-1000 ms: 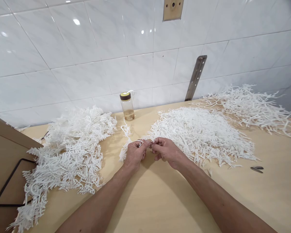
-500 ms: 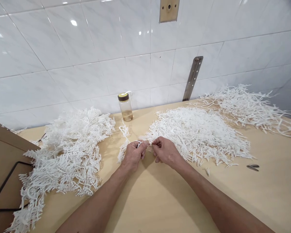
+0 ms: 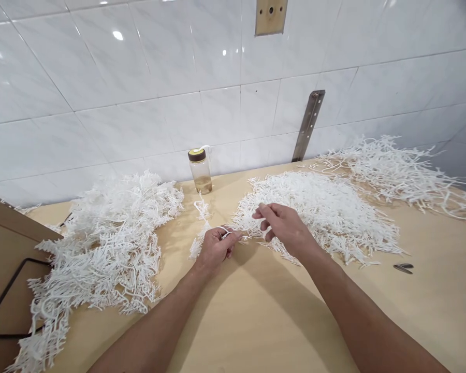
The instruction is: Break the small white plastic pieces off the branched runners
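My left hand (image 3: 216, 248) is closed on a thin white cord (image 3: 227, 230), pinched between thumb and fingers, its short end poking out to the right. From this hand the cord runs back to a small fringed white bunch (image 3: 198, 239) on the table. My right hand (image 3: 281, 225) hovers at the near left side of a heap of short white strands (image 3: 318, 207). Its fingers are loosely bent and apart, and nothing shows between them. The fingertips partly overlap the white heap behind.
A large pile of fringed white cord (image 3: 112, 243) spreads at left beside a brown box (image 3: 8, 248). Longer white strands (image 3: 404, 171) lie back right. A lidded bottle (image 3: 201, 173) stands near the tiled wall. Small metal snips (image 3: 404, 268) rest on the table (image 3: 256, 326) at right.
My right hand has parted from the left hand and moved right and slightly up toward the heap, its fingers loosening. My left hand stays nearly in place, still holding the cord.
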Tool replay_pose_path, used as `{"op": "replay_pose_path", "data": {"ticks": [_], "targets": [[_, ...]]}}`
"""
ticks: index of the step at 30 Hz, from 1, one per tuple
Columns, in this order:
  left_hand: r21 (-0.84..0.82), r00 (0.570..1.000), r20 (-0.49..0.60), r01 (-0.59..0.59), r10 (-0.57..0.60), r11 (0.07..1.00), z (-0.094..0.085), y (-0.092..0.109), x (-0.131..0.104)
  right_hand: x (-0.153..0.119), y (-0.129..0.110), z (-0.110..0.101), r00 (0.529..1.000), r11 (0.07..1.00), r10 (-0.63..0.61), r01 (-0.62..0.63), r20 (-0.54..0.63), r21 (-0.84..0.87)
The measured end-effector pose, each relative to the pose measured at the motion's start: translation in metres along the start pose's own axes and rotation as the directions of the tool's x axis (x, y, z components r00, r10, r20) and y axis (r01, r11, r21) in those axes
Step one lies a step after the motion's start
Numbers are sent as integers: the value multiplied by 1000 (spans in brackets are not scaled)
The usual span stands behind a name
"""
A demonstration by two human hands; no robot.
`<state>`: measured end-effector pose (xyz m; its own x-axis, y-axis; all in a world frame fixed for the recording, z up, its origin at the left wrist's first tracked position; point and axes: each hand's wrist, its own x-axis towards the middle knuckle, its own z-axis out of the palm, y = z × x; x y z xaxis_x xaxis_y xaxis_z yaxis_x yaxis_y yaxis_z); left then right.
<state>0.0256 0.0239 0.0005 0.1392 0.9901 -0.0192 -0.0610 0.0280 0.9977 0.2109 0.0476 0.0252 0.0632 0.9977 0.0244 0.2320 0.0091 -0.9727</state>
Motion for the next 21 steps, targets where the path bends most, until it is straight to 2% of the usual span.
{"op": "replay_pose_path", "data": {"ticks": [3,7,14,21], "targets": [[-1,1000,-3,10,-10,1000,0,-1,0,-1,1,2,970,988,74,-104,231,118],[21,999,-4,39,-39,999,1,0,-1,-2,2,2,924,992,42,-85,380,97],[47,999,-34,41,-39,998,3,2,-1,-4,0,3,926,991,34,-79,377,106],[11,995,-79,58,-57,998,3,0,0,-3,8,6,900,993,30,-75,434,87]]}}
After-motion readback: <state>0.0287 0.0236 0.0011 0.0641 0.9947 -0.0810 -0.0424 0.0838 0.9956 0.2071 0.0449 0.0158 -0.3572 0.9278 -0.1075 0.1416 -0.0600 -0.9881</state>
